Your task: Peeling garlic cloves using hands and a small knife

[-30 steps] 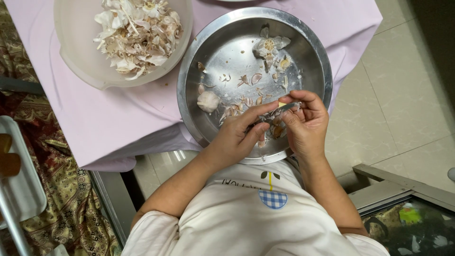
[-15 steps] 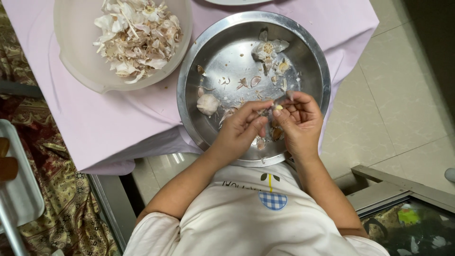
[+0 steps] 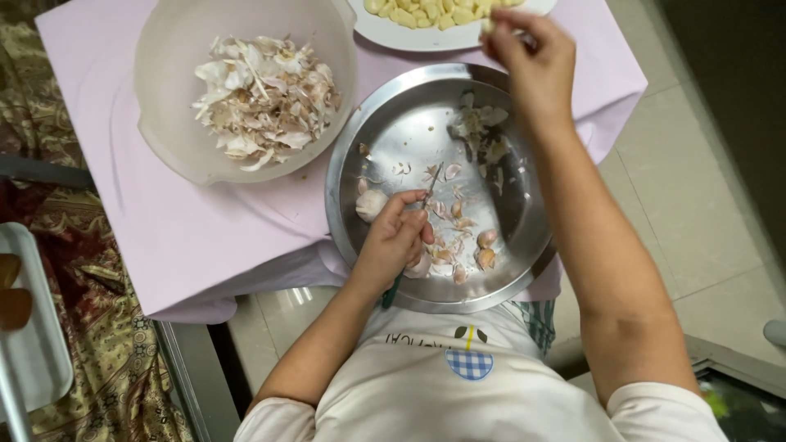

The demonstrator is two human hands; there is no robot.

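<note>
Head view, looking straight down. Round shiny steel pan point(image 3: 393, 147) sits centre on the pale lilac tablecloth point(image 3: 147, 221), holding papery garlic skins, a few unpeeled cloves at approx 5 o'clock & a bigger pale garlic piece point(image 3: 370, 203) at 9 o'clock inside it. At 10 o'clock from the pan: wide translucent plastic bowl point(image 3: 164, 98), w/ a heap of pinkish-white garlic peelings point(image 3: 264, 96). At 12 o'clock, cut by the frame edge: white plate point(image 3: 385, 31) loaded w/ peeled yellowish cloves point(image 3: 426, 11).

Left hand point(image 3: 395, 241) rests low in the pan, fingers curled tight round a small knife w/ green handle point(image 3: 414, 239); thin blade pokes out toward 1 o'clock over the skins, handle end sticks out below the wrist. The pale garlic piece lies just beside the thumb, at 10 o'clock from the knuckles.

Right hand point(image 3: 530, 56) is up at 1 o'clock from the pan, over the plate's near rim, fingertips point(image 3: 496, 33) pinched together on a small peeled garlic clove point(image 3: 489, 24), just above the pile.

Cream T-shirt at 6 o'clock carries a small blue-white checked patch point(image 3: 470, 364) w/ a yellow stem & two dark leaves. White tray point(image 3: 33, 352) at far 8 o'clock over a gold-red patterned cloth.
</note>
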